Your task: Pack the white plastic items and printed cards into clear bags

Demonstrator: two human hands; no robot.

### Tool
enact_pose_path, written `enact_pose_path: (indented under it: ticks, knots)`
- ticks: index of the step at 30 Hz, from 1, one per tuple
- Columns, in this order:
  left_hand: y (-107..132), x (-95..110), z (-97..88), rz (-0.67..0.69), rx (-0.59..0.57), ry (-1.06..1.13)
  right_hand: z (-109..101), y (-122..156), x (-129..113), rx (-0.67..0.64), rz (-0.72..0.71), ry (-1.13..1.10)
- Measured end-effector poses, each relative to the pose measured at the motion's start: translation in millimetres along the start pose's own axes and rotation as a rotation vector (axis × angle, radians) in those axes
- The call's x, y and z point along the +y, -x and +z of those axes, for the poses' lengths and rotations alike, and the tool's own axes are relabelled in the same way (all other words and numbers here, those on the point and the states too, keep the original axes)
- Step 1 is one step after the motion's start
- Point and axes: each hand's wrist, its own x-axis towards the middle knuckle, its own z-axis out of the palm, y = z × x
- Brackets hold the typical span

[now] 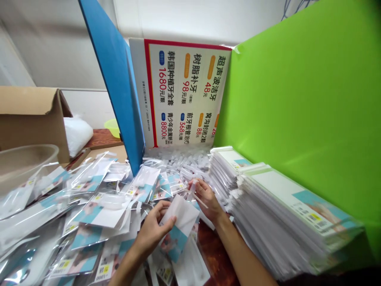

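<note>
My left hand (153, 230) pinches a clear plastic packet with a white and teal card (180, 226) in it, held above the table. My right hand (206, 198) is just beyond it, fingers closed on a small white tube (193, 186) with a thin stick below it. A heap of small white tubes (184, 161) lies right behind my right hand. Filled packets (98, 198) are strewn to the left of both hands.
A tall stack of flat packets (285, 214) runs along the right beside a green board (303, 99). A blue board (116, 79) and a printed price poster (184, 91) stand at the back. A cardboard box (29, 115) and a pale tub (26, 157) sit far left.
</note>
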Motion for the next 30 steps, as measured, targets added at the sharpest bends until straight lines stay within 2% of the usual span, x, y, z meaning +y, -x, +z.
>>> enact_pose_path:
  ticks: [8,12,16,21,30]
  knots:
    - [-5,-3,-3.7,-0.014,0.016,0.083,-6,2,0,-0.152,0.091,0.173]
    - [-7,-4,-4.4,-0.014,0.005,0.058,-5,5,-6,-0.2,0.132,0.147]
    - [-7,-6,-4.1,-0.02,0.006,0.062,-3,6,-9,-0.17,0.173,0.055]
    - [-8,-8,-4.4,-0.03,0.0,0.03,-3,2,-6,-0.105,0.133,0.039]
    - [-7,-6,-2.5,-0.022,0.043,0.029,-5,-1,-1,-0.094,0.058,0.187]
